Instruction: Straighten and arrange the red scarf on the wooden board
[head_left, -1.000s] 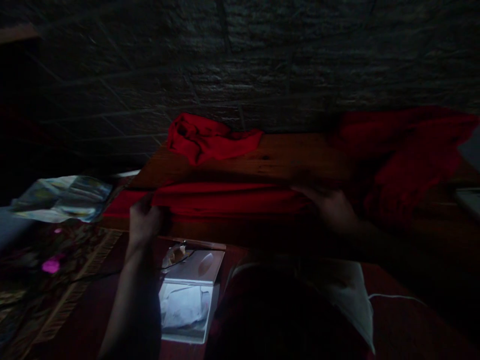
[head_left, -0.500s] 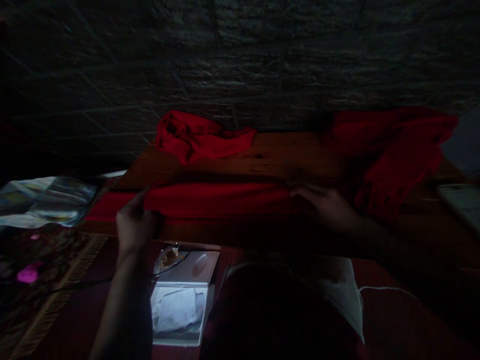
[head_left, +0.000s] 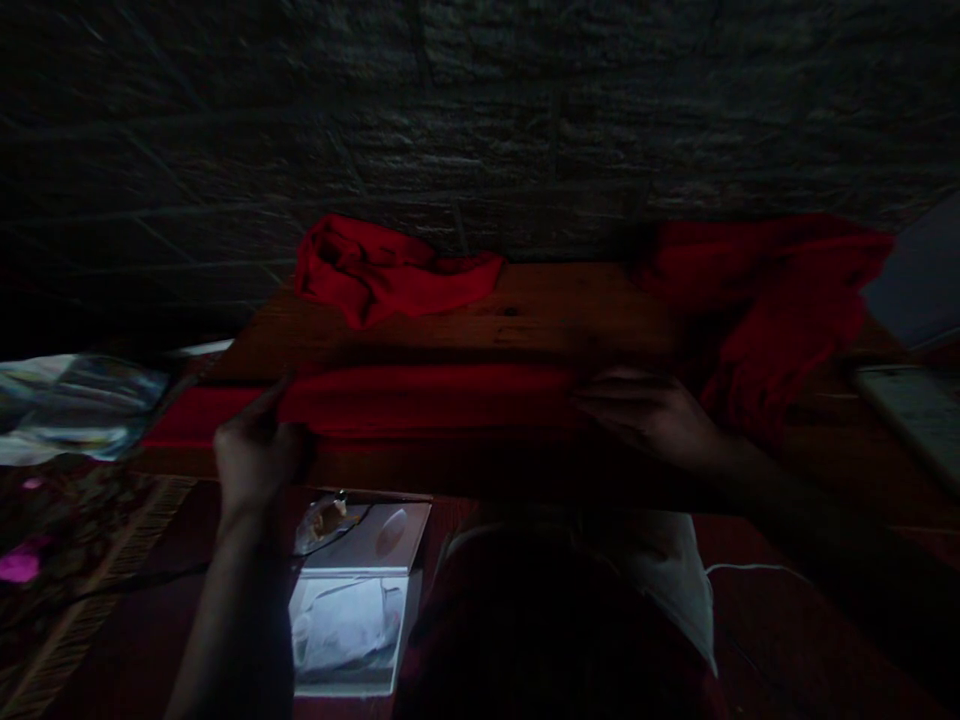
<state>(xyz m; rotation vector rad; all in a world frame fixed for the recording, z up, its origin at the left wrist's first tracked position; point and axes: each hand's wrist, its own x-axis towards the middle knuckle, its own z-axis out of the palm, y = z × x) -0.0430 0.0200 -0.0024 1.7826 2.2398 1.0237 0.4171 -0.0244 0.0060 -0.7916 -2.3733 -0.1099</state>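
Note:
The scene is very dark. A long folded red cloth (head_left: 427,400) lies along the near edge of a wooden table (head_left: 540,310). My left hand (head_left: 255,455) is closed, pinching the cloth's left part at the table's front edge. My right hand (head_left: 652,420) lies on the cloth's right end with fingers pressed down flat. A crumpled red cloth (head_left: 375,270) sits at the back left of the table. A bigger red heap (head_left: 765,300) lies at the right.
A brick wall (head_left: 480,120) stands behind the table. A pale box (head_left: 352,600) sits below the table edge near my left arm. A shiny plastic bag (head_left: 67,410) lies far left on a patterned rug (head_left: 82,560). A flat pale object (head_left: 915,415) rests at the right.
The view has shifted a little, so everything has slid leftward. Both hands stay on the folded red cloth; the right hand has flattened slightly.

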